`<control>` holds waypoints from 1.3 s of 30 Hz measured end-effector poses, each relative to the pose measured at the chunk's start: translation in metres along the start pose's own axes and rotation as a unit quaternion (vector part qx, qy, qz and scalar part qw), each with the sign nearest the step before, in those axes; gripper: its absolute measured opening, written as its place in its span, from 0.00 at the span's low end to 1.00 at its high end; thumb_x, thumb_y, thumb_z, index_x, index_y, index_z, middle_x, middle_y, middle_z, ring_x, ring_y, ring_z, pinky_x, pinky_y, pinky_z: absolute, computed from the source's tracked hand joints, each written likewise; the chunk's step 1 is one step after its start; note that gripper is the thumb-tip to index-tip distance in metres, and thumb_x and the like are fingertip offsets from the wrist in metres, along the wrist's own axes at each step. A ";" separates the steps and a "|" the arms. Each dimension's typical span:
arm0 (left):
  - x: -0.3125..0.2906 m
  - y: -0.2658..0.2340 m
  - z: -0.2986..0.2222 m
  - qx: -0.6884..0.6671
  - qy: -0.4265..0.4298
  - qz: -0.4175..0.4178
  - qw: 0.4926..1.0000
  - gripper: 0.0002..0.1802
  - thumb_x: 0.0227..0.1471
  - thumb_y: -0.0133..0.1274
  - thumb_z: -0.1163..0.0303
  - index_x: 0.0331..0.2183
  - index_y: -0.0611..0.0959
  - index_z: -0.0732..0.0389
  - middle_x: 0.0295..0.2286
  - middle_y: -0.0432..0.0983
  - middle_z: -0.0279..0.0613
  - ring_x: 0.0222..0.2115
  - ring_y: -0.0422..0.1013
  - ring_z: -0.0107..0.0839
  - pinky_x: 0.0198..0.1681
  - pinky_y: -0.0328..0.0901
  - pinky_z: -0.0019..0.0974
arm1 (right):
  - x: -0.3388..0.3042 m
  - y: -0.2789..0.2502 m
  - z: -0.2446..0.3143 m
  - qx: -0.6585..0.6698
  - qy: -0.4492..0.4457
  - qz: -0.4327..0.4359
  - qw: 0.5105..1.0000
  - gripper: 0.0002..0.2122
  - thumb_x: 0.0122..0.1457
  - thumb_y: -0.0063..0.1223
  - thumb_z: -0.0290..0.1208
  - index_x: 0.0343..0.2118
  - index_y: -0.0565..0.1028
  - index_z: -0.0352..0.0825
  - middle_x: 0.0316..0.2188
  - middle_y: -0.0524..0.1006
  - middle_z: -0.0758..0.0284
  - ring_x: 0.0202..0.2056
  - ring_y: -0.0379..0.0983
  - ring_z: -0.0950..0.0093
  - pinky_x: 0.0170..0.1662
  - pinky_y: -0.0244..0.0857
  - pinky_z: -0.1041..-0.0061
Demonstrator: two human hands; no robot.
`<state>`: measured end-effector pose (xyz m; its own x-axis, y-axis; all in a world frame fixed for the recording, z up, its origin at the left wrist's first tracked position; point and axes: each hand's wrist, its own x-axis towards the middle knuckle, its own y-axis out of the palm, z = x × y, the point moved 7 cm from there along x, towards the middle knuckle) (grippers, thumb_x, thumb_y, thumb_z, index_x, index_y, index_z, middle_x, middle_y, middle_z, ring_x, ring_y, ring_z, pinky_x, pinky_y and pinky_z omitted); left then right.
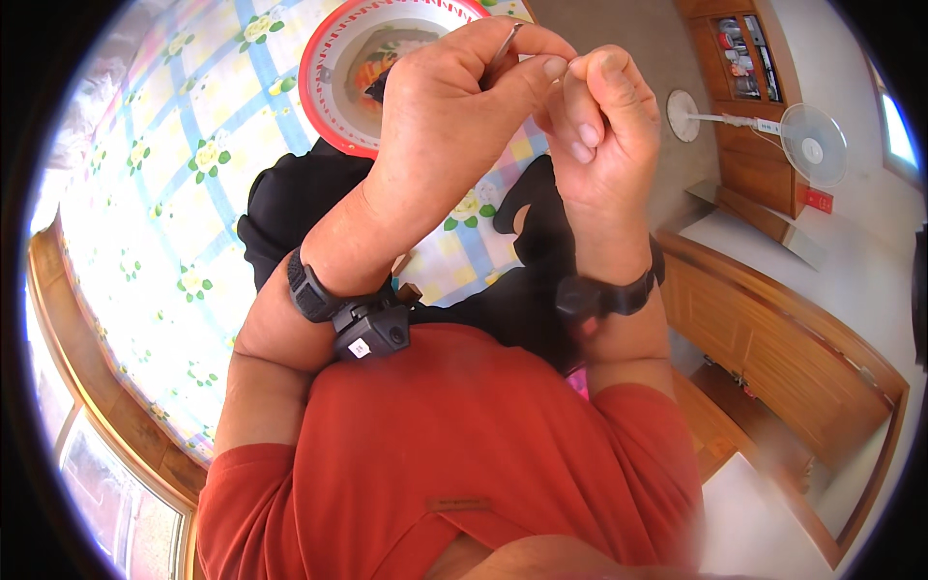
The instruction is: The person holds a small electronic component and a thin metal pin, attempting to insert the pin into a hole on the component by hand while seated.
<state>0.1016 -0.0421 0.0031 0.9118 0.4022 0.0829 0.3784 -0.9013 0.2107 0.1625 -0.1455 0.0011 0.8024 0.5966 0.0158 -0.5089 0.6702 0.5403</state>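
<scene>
Both hands are raised in front of me with their fingertips close together. My left hand (445, 101) is closed in a pinch, thumb against forefinger, and a thin silver band (507, 43) shows at its fingers. My right hand (609, 130) has its thumb and forefinger pinched near the left fingertips, the other fingers curled. Whatever lies between the fingertips is too small to make out. Partly behind the left hand stands a white basin with a red rim (311, 92) and a coloured picture inside. A small dark thing (377, 89) shows beside the left hand, over the basin.
A flowered, checked cloth (208, 159) spreads under the basin and my black-clad legs (304, 198). Black straps with small devices (372, 329) sit on my wrists. To the right are a standing fan (812, 145), a wooden cabinet (744, 126) and a wooden panel (773, 338). A window (121, 493) is at lower left.
</scene>
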 end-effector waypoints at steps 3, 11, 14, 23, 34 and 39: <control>0.000 0.001 -0.002 0.047 0.009 0.003 0.999 0.07 0.54 0.52 0.76 0.36 0.82 0.64 0.23 0.74 0.26 0.21 0.62 0.10 0.23 0.55 0.16 | 0.000 -0.001 0.004 -0.015 -0.024 -0.018 0.999 0.08 0.58 0.48 0.28 0.25 0.74 0.31 0.09 0.62 0.74 0.12 0.51 0.85 0.19 0.46 0.84; 0.000 0.002 -0.004 0.141 0.062 -0.008 0.988 0.07 0.52 0.54 0.77 0.36 0.81 0.64 0.22 0.74 0.29 0.23 0.65 0.12 0.26 0.59 0.17 | -0.006 -0.004 0.018 -0.169 -0.064 -0.052 0.982 0.05 0.56 0.53 0.25 0.25 0.73 0.32 0.12 0.66 0.74 0.13 0.56 0.88 0.17 0.48 0.87; -0.003 0.005 -0.007 0.196 0.054 -0.019 0.979 0.04 0.53 0.51 0.76 0.32 0.80 0.63 0.21 0.72 0.33 0.23 0.64 0.15 0.25 0.58 0.20 | -0.010 0.000 0.021 -0.238 -0.056 -0.068 0.967 0.04 0.56 0.54 0.24 0.26 0.73 0.32 0.14 0.69 0.74 0.15 0.59 0.89 0.18 0.51 0.88; 0.011 0.005 0.011 -0.050 0.039 -0.004 0.998 0.05 0.52 0.45 0.80 0.28 0.76 0.62 0.18 0.69 0.30 0.17 0.63 0.17 0.20 0.59 0.22 | -0.013 0.013 0.023 -0.353 -0.281 -0.047 0.891 0.02 0.57 0.52 0.20 0.30 0.74 0.28 0.17 0.72 0.69 0.16 0.64 0.85 0.19 0.55 0.88; 0.005 0.006 0.003 -0.089 -0.077 -0.025 0.993 0.05 0.56 0.49 0.74 0.33 0.79 0.64 0.22 0.74 0.29 0.16 0.62 0.14 0.18 0.57 0.18 | -0.002 -0.004 0.018 -0.160 -0.144 -0.021 0.976 0.08 0.60 0.49 0.30 0.29 0.73 0.30 0.12 0.65 0.71 0.14 0.58 0.81 0.19 0.52 0.83; 0.007 0.003 0.007 -0.059 0.028 -0.019 0.998 0.04 0.54 0.51 0.76 0.33 0.79 0.65 0.23 0.75 0.30 0.22 0.68 0.16 0.24 0.61 0.20 | -0.002 -0.005 0.019 -0.174 -0.127 -0.041 0.976 0.07 0.60 0.49 0.28 0.29 0.74 0.30 0.12 0.65 0.71 0.13 0.58 0.81 0.18 0.51 0.84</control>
<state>0.1108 -0.0433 -0.0024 0.8851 0.4479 0.1264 0.3887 -0.8609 0.3284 0.1696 -0.1580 0.0149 0.8737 0.4355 0.2165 -0.4793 0.8466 0.2313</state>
